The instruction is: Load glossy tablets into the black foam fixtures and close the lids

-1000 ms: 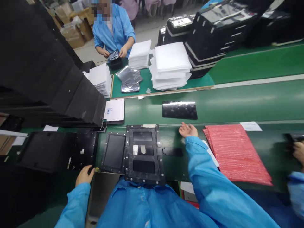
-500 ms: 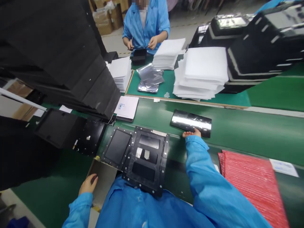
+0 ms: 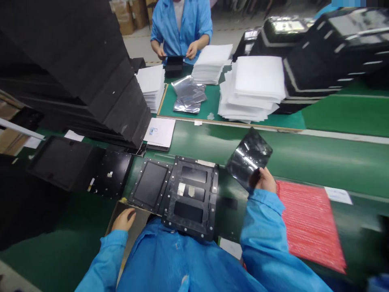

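Observation:
My right hand (image 3: 266, 181) grips the lower right corner of a glossy dark sheet (image 3: 251, 156), tilted above the green bench. Bright reflections run across the sheet, and its exact kind is unclear. At the bench's front edge, my left hand (image 3: 124, 219) is open with fingers loosely bent, beside an open gap below the bench. Between my hands lies a black frame fixture (image 3: 209, 202) with windows and silver studs along its border. Left of it rests a hinged-looking flat black panel (image 3: 151, 184), also studded.
Red bubble-wrap pouches (image 3: 310, 227) lie at right. A tall stack of black foam trays (image 3: 115, 97) stands at left, near a printed white sheet (image 3: 160, 134). Across the bench are white paper stacks (image 3: 258, 81), silvery bags (image 3: 188, 95) and a co-worker (image 3: 182, 28) holding a dark flat piece.
My right hand has lifted the glossy dark sheet off the bench and turned it upward, moving slightly right. My left hand has shifted slightly in the view.

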The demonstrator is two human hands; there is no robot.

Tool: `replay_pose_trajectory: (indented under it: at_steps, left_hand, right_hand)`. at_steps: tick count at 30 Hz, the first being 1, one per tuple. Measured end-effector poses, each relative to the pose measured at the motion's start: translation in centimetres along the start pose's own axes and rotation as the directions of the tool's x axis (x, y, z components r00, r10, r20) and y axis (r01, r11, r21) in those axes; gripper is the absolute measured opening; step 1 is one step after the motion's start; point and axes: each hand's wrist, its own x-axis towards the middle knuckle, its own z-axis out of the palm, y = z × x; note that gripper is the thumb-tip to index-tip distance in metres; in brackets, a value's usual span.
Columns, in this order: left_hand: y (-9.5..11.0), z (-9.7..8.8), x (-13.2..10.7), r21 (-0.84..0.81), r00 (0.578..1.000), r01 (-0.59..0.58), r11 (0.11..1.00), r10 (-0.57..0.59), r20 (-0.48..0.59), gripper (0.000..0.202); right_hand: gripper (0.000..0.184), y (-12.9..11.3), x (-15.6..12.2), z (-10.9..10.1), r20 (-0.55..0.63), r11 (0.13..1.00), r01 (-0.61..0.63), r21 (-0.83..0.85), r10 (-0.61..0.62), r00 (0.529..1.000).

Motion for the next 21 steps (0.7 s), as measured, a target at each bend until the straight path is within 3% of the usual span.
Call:
replay_pose_trajectory:
  at_steps: [3,6,12,16,21]
  left_hand:
    - [1.4,0.1,3.6,-0.001,0.989,-0.131,0.991,0.131,0.067,0.029]
    - [2.5,0.0,6.7,-0.027,0.950,-0.277,0.960,0.278,0.143,0.028]
    - [2.3,-0.8,9.6,-0.094,0.830,-0.482,0.871,0.489,0.269,0.026]
    - [1.9,-1.4,9.8,-0.143,0.724,-0.598,0.789,0.608,0.325,0.025]
    - [2.6,-2.0,9.2,-0.205,0.628,-0.698,0.686,0.724,0.284,0.026]
  right_hand:
    - [0.027,-1.7,-4.7,-1.2,0.079,0.982,0.066,-0.179,-0.053,0.996]
    - [0.041,-1.8,-9.9,-1.1,0.152,0.931,0.092,-0.353,-0.041,0.988]
    - [0.046,1.3,-19.1,2.4,0.168,0.874,0.017,-0.485,0.074,0.983]
    - [0.041,2.8,-21.3,5.2,0.109,0.879,-0.040,-0.475,0.103,0.989]
    - [0.030,3.1,-20.8,7.2,0.030,0.886,0.036,-0.462,-0.025,0.999]
